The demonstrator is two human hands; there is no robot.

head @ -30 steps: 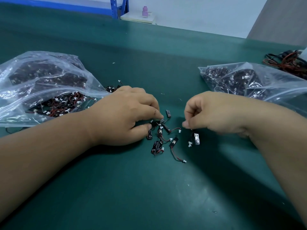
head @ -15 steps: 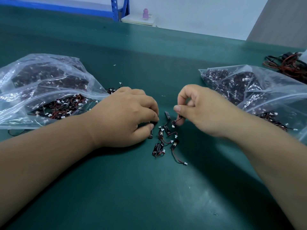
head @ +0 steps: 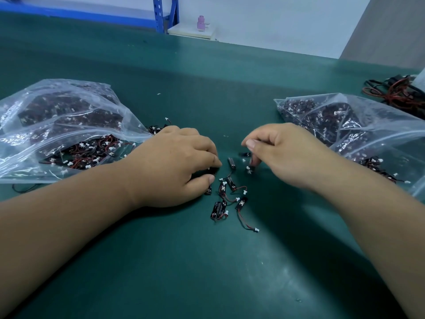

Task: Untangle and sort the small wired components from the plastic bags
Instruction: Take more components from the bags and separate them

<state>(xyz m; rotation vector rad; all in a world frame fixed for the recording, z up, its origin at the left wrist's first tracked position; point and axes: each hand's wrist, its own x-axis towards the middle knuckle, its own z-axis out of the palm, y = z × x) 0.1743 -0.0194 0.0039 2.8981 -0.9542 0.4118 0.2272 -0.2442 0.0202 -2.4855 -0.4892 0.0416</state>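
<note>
Closest, bench: dark green matte bench (head: 207,272) fills the lower frame; two bare forearms come in from the bottom corners.
Pile: small black rectangular wired components (head: 226,196) with red-and-black leads and white plugs lie scattered at centre frame, between and just below the hands.
Left hand: left hand (head: 170,162), left of centre, knuckles up; its fingers (head: 207,153) are curled down, thumb and forefinger grasping a black component (head: 212,172) at the pile's left edge.
Right hand: right hand (head: 282,155), right of centre; its curled fingers (head: 253,143) pinch a white-plugged component (head: 250,169). It is slightly blurred, so I cannot tell whether it is lifted.
Left bag: clear plastic zip bag (head: 57,125) packed with such parts, at mid-left, with a few spilling behind the left hand.
Right bag: second clear plastic bag (head: 345,125), equally full, at mid-right.
Cables: red-and-black cable bundle (head: 391,90) at the upper right.
Far edge: small pink bottle (head: 201,23) beside a blue metal shelf upright (head: 161,14), at top centre.
</note>
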